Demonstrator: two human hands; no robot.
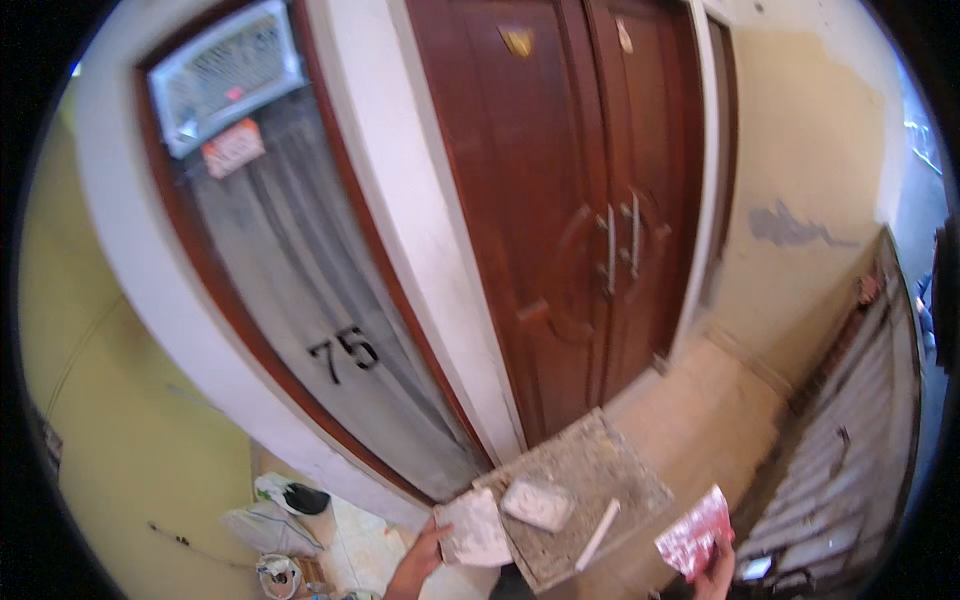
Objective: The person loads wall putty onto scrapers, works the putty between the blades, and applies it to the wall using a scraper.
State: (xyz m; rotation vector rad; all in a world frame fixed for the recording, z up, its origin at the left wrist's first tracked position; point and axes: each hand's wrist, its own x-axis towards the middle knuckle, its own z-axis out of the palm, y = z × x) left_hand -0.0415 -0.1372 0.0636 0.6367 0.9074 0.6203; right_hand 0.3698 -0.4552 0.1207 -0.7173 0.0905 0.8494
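Note:
My left hand (425,552), at the bottom centre, is closed on the edge of a pale, whitish square piece (474,528); its material I cannot make out. To the right, my right hand (716,576) grips a crumpled-looking red and silvery-white sheet (694,533). Between the hands is a speckled grey-brown square board (600,462), its left edge overlapped by the pale piece. On the board rest a whitish rectangular block (538,505) with rounded corners and a thin white stick (598,535) lying slantwise. What supports the board is hidden.
Brown wooden double doors (540,200) stand ahead, beside a tall curtained window (300,270). A slatted metal gate (850,430) runs along the right. Bags (270,528) and a white bucket (278,577) sit on the tiled floor (362,540) at lower left.

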